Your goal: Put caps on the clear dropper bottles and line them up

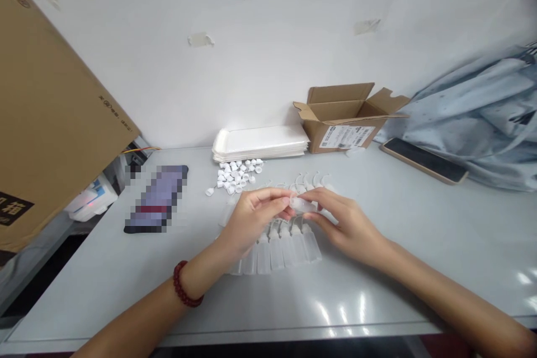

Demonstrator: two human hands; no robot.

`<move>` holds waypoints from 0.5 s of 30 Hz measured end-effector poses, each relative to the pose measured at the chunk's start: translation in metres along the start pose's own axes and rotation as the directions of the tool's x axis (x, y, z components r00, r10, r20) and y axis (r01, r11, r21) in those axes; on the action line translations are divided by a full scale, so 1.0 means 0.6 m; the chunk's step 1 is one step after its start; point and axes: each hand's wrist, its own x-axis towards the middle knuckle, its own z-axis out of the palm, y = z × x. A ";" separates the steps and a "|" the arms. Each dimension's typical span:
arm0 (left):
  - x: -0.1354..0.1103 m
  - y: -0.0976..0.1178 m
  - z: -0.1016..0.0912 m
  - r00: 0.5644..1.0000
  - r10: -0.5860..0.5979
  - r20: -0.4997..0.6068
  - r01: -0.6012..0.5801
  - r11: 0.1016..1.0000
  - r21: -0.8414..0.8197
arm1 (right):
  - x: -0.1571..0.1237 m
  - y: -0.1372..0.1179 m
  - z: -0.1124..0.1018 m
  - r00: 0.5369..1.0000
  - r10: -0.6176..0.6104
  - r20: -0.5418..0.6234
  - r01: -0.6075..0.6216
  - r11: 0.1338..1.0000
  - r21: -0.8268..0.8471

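Between my two hands is a small translucent plastic bottle (305,205), held above the table. My left hand (260,213) pinches its left end, where the fingers hide part of it. At the other end, the thumb and fingers of my right hand (338,215) are closed on it. Below and behind my hands lie several similar translucent bottles (277,251) in a row, with thin looped straps at their necks. More loops show beyond my fingers. A pile of small white caps (237,175) sits a little farther back on the left.
A stack of white envelopes (262,142) lies against the wall beside an open cardboard box (346,120). One phone (423,160) rests at right near bluish fabric (474,123); a pixelated dark-edged object (157,198) lies at left. A large carton (54,106) leans in at far left.
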 end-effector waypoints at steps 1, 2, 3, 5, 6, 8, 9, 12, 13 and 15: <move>-0.001 0.002 0.001 1.000 0.016 -0.003 -0.016 0.999 0.034 | 0.000 -0.001 0.000 1.000 0.003 -0.001 -0.003 1.000 0.004; -0.003 0.004 0.002 1.000 0.030 -0.003 -0.029 0.997 0.070 | 0.000 -0.002 0.000 1.000 0.010 0.003 -0.010 1.000 0.007; -0.004 0.006 0.003 0.999 0.042 0.000 -0.042 0.993 0.106 | 0.000 -0.003 0.000 1.000 0.021 0.009 -0.021 1.000 0.009; -0.007 0.009 0.004 0.998 0.064 0.014 -0.066 0.983 0.173 | -0.001 -0.005 0.000 0.999 0.050 0.012 -0.050 0.999 0.017; -0.007 0.011 0.005 0.997 0.073 0.018 -0.075 0.976 0.203 | -0.001 -0.006 0.000 0.998 0.064 0.010 -0.064 0.998 0.025; -0.008 0.012 0.005 0.996 0.083 0.013 -0.083 0.964 0.253 | -0.003 -0.008 0.001 0.997 0.083 -0.001 -0.083 0.995 0.047; -0.008 0.012 0.005 0.996 0.085 0.003 -0.082 0.960 0.268 | -0.004 -0.009 0.002 0.996 0.088 -0.007 -0.087 0.994 0.059; -0.007 0.009 0.003 0.998 0.062 -0.012 -0.057 0.972 0.228 | -0.006 -0.010 0.003 0.995 0.097 -0.011 -0.095 0.992 0.080; -0.006 0.008 0.003 0.999 0.043 -0.006 -0.041 0.982 0.186 | -0.006 -0.011 0.003 0.996 0.092 -0.011 -0.091 0.992 0.083; -0.005 0.004 0.002 1.000 0.003 0.006 -0.004 0.995 0.097 | -0.006 -0.013 0.002 0.997 0.072 -0.012 -0.071 0.994 0.084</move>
